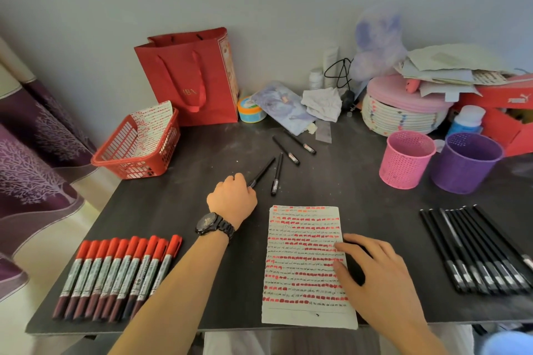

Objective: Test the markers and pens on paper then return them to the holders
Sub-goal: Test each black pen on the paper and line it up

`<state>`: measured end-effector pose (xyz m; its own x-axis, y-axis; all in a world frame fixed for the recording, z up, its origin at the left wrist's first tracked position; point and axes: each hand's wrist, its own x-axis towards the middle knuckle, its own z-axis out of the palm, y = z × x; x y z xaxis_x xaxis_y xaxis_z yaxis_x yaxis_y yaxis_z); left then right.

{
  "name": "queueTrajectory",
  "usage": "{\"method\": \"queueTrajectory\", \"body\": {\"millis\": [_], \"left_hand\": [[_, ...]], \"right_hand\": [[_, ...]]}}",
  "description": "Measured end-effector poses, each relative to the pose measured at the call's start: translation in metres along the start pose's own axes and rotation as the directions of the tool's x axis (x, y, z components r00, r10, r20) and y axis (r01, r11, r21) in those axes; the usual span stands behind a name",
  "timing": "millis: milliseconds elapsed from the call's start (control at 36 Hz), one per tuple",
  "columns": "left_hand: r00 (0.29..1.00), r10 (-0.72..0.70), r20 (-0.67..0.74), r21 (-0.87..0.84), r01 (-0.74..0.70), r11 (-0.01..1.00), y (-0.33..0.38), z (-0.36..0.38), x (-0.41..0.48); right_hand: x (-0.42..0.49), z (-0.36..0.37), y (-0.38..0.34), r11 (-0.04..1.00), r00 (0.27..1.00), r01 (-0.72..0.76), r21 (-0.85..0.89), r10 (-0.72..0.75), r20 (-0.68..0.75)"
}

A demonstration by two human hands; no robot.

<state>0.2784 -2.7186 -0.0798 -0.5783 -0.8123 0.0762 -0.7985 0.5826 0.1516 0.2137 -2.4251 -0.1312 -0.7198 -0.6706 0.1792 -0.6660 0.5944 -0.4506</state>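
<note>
A sheet of paper covered in rows of red and black test marks lies near the table's front edge. My right hand rests on its right side, fingers spread. My left hand, with a black watch on the wrist, grips the near end of a black pen lying on the table. Three more black pens lie loose behind it. A row of several red-capped markers lies at the front left, a row of several black pens at the front right. A pink holder and a purple holder stand at the right.
A red mesh basket with marked paper sits at the back left, beside a red gift bag. Clutter lines the back: a pouch, a woven pink-lidded basket, a shoe box and loose papers. A curtain hangs at left.
</note>
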Motion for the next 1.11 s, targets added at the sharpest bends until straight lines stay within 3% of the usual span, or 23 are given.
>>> {"method": "queueTrajectory", "body": {"millis": [111,194,278,444,556,639,722,806,917,1111], "left_hand": [[0.991,-0.116,0.064,-0.307,0.131,0.943,-0.015,-0.007,-0.012],[0.984,-0.146,0.105,-0.608,0.179,0.773,-0.020,-0.012,-0.036],[0.979,-0.130,0.155,-0.803,0.201,0.561,-0.022,-0.012,-0.074],[0.971,0.019,0.237,-0.922,0.219,0.319,-0.019,-0.010,-0.158],[0.973,0.073,0.220,-0.960,0.202,0.193,-0.007,-0.015,-0.199],[0.971,0.147,0.187,-0.952,0.141,0.273,-0.001,-0.014,-0.225],[0.965,0.220,0.139,-0.917,0.042,0.396,0.002,-0.010,-0.245],[0.964,0.255,0.071,-0.870,-0.066,0.489,0.004,-0.003,-0.256],[0.959,0.283,-0.010,-0.748,-0.195,0.635,0.000,0.008,-0.258],[0.936,0.348,-0.054,-0.616,-0.305,0.726,-0.006,0.012,-0.255]], "right_hand": [[0.000,0.001,-0.002,1.000,1.000,-0.005,0.006,0.005,0.001],[-0.001,0.000,-0.001,1.000,0.999,0.001,0.012,0.000,-0.044],[-0.001,0.002,0.001,0.999,0.997,0.026,0.037,-0.024,-0.077],[-0.009,-0.005,0.001,0.978,0.969,0.066,0.199,-0.015,-0.246],[-0.021,-0.015,-0.003,0.931,0.940,0.092,0.352,0.035,-0.338],[-0.039,-0.024,-0.012,0.814,0.954,0.052,0.579,0.130,-0.269],[-0.057,-0.033,-0.026,0.579,0.983,-0.041,0.814,0.170,-0.071],[-0.070,-0.038,-0.038,0.399,0.978,-0.188,0.898,0.165,0.131],[-0.079,-0.036,-0.043,0.437,0.956,-0.264,0.860,0.236,0.174],[-0.083,-0.031,-0.038,0.373,0.946,-0.320,0.871,0.178,0.272]]}}
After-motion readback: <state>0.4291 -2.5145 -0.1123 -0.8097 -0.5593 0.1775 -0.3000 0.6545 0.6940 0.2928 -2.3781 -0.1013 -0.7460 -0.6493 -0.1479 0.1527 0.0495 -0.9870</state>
